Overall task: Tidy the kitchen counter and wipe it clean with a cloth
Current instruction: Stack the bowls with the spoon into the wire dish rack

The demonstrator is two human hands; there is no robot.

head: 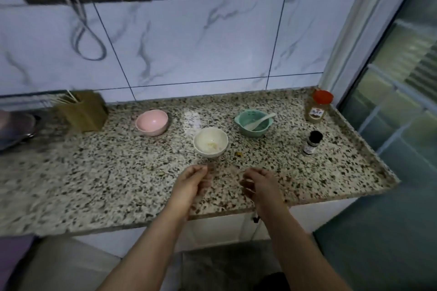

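On the speckled granite counter stand three bowls. A white bowl with pale food residue sits in the middle. Behind it to the left stands a pink bowl, and to the right a green bowl holding a white spoon. My left hand and my right hand hover side by side over the counter's front, just in front of the white bowl. Both hold nothing, with fingers loosely curled and apart. A small dark crumb lies right of the white bowl. No cloth is in view.
A red-lidded spice jar and a small black-capped bottle stand at the right end. A wooden holder with sticks sits at the back left, beside a dish rack. A cable hangs from wall sockets. A glass door borders the right.
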